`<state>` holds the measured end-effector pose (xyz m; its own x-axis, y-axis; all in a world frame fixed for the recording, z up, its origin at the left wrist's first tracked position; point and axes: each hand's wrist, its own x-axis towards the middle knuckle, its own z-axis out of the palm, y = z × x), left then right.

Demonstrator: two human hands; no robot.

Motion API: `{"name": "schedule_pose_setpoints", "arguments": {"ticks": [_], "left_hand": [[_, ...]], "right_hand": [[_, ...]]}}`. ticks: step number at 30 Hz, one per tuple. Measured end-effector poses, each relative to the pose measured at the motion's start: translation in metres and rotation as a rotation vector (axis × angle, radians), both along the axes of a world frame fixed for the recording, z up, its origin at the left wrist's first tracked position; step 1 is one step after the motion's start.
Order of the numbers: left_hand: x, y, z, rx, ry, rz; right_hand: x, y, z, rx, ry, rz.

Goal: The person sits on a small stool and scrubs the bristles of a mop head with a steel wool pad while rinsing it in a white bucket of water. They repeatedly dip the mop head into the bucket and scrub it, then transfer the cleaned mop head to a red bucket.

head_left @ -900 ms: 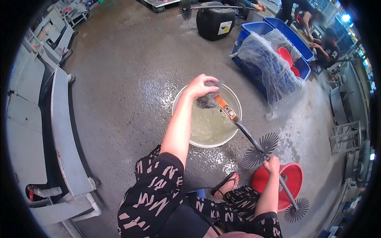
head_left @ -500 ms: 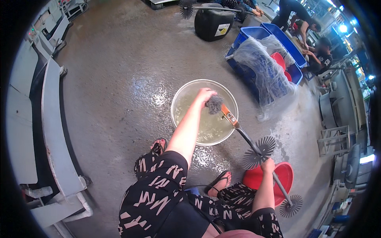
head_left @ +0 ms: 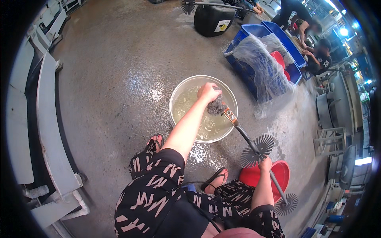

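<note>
My left hand [head_left: 209, 92] is closed on a grey, steel-wool-like scouring pad [head_left: 216, 107] above a round pale bucket [head_left: 171, 109] holding cloudy liquid. The pad sits against the copper-coloured end [head_left: 229, 114] of a long metal rod [head_left: 246, 137]. My right hand [head_left: 265, 164] wraps around this rod, just below a dark slotted disc [head_left: 257, 151] fixed on it. Another slotted disc [head_left: 286, 204] is at the rod's lower end. Behind my right hand, partly hidden, stands a red basin [head_left: 283, 172]. The rod slopes from the bucket down to the right.
Blue crates [head_left: 246, 71] draped with clear plastic stand at the far right. Beyond the bucket is a black jerrycan [head_left: 212, 20], a similar disc-fitted rod lying across it. Grey machinery [head_left: 53, 127] lines the left. People crouch at the upper right. The floor [head_left: 107, 79] is wet.
My left hand has slid slightly along the pad, which now sits closer to the rod's copper-coloured end. My right hand still grips the rod. The whole view has shifted a little.
</note>
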<state>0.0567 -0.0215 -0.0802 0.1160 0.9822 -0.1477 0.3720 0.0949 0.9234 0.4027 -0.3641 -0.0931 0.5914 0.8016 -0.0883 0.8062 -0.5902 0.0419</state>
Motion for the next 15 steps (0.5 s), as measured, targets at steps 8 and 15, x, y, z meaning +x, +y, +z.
{"name": "schedule_pose_setpoints", "arguments": {"ticks": [8,15], "left_hand": [[-0.037,0.001,-0.094,-0.315,0.393,-0.011],[-0.022,-0.004,-0.099,-0.25,0.619,-0.72]], "right_hand": [[0.0,0.003,-0.001,-0.105,-0.067,-0.093],[0.012,0.008,-0.009,-0.181,-0.087,0.007]]}}
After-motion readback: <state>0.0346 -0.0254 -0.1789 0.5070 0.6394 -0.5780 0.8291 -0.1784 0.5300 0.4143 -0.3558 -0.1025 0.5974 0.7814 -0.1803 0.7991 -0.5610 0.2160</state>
